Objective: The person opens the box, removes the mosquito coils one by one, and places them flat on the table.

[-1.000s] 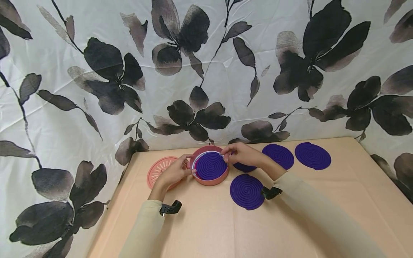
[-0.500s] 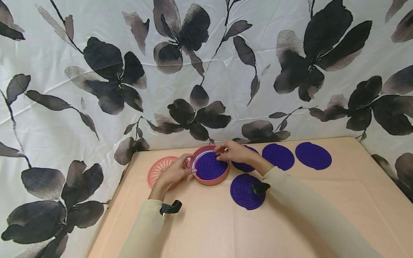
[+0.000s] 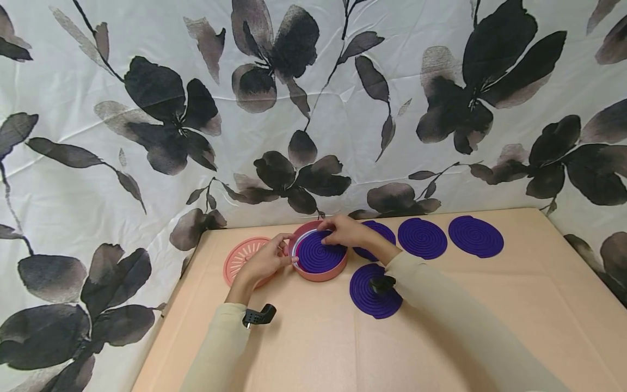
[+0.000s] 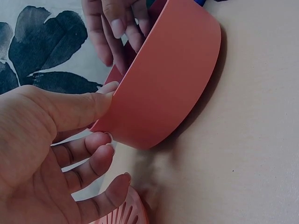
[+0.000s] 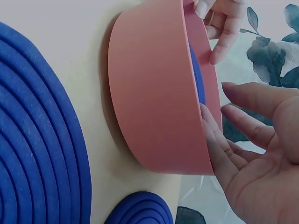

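Observation:
A round pink holder (image 3: 319, 277) stands at the back of the table with a purple-blue spiral coaster (image 3: 315, 256) inside it, lying within a pale ring. My left hand (image 3: 262, 264) pinches the holder's left rim, thumb over the edge in the left wrist view, the other fingers spread below. From the right, my right hand (image 3: 349, 234) reaches over the rim. Its lower fingers (image 5: 217, 144) dip inside the pink wall (image 5: 154, 93) near the blue edge of the coaster, while the thumb stays apart outside. The right fingertips are partly hidden by the rim.
Left of the holder lies a flat pink slotted disc (image 3: 237, 261), partly under my left hand. Several matching coasters lie to the right: one in front (image 3: 364, 299), others along the back (image 3: 423, 238) (image 3: 475, 237). A floral cloth (image 3: 303, 109) hangs behind the table.
My right hand has moved left from the holder's right rim to over the coaster inside it. The left hand keeps its grip, and the holder stays in place.

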`<state>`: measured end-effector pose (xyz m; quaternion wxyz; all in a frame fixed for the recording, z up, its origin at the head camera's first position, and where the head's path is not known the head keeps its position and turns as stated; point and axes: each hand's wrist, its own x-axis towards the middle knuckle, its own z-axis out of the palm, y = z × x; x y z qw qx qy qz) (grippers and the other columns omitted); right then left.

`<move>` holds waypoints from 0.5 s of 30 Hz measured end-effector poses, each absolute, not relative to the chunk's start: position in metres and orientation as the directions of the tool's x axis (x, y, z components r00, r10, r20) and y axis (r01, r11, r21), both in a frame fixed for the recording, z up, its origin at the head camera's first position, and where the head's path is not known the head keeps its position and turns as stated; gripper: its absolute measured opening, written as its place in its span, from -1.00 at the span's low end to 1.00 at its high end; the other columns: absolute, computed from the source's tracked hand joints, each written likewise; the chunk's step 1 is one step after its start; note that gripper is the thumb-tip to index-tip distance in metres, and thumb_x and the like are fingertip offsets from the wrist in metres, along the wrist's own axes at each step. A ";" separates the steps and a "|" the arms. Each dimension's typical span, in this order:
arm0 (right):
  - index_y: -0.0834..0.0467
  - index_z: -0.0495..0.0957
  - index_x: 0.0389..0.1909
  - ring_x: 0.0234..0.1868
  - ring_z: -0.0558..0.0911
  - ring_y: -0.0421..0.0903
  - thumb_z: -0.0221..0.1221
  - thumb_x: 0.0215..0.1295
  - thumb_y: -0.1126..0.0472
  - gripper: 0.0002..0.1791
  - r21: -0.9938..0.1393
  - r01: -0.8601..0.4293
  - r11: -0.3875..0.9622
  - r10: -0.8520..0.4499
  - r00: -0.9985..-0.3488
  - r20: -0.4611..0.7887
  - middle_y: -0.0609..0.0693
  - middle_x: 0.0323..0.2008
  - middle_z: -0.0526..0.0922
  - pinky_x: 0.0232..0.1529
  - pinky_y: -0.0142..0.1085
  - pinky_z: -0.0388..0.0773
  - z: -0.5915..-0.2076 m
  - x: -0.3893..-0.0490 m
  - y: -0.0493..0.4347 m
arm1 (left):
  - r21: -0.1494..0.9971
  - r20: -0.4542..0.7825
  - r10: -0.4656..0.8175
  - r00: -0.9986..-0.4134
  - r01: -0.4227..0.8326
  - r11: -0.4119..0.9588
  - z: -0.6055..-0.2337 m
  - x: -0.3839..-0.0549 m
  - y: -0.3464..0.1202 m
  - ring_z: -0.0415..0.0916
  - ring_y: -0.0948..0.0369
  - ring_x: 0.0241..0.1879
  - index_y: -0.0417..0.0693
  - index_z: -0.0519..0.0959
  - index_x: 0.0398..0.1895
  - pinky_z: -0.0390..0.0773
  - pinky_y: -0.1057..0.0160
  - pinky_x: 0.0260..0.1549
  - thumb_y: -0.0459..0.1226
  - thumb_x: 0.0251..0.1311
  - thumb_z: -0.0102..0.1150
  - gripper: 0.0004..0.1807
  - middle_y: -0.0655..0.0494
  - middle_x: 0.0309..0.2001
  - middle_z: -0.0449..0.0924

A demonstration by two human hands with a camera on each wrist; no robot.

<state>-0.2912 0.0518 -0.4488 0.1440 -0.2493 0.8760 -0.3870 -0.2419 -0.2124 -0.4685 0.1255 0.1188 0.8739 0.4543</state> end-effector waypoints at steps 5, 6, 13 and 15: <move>0.29 0.61 0.14 0.24 0.57 0.09 0.36 0.28 0.28 -0.58 -0.719 -0.349 0.602 -0.546 -0.836 -0.052 0.14 0.14 0.66 0.31 -0.07 0.44 -0.449 -0.289 0.048 | 0.818 -0.108 0.327 -0.939 0.103 0.566 -0.469 -0.241 -0.213 0.39 0.13 -0.32 0.02 0.37 0.42 0.41 0.26 -0.43 -0.27 0.26 0.38 -0.33 -0.03 -0.17 0.42; 0.29 0.60 0.14 0.23 0.57 0.10 0.36 0.28 0.28 -0.58 -0.714 -0.354 0.604 -0.547 -0.836 -0.048 0.15 0.13 0.66 0.31 -0.06 0.45 -0.449 -0.289 0.047 | 0.817 -0.107 0.327 -0.939 0.104 0.567 -0.469 -0.241 -0.213 0.39 0.13 -0.33 0.02 0.37 0.42 0.40 0.26 -0.44 -0.26 0.26 0.38 -0.33 -0.03 -0.18 0.42; 0.26 0.61 0.14 0.07 0.64 0.02 0.35 0.28 0.30 -0.60 -0.708 -0.366 0.604 -0.539 -0.842 -0.024 0.15 0.15 0.64 0.14 -0.16 0.57 -0.448 -0.285 0.046 | 0.817 -0.090 0.334 -0.938 0.122 0.564 -0.469 -0.240 -0.213 0.39 0.12 -0.33 -0.03 0.36 0.43 0.40 0.25 -0.43 -0.26 0.24 0.40 -0.30 -0.06 -0.19 0.43; 0.26 0.62 0.13 -0.09 0.66 -0.01 0.33 0.29 0.33 -0.62 -0.719 -0.359 0.595 -0.529 -0.849 -0.013 0.15 0.14 0.64 0.00 -0.21 0.61 -0.448 -0.285 0.046 | 0.813 -0.087 0.330 -0.940 0.124 0.569 -0.470 -0.240 -0.213 0.39 0.13 -0.32 -0.02 0.36 0.43 0.40 0.25 -0.42 -0.25 0.23 0.40 -0.30 -0.06 -0.18 0.43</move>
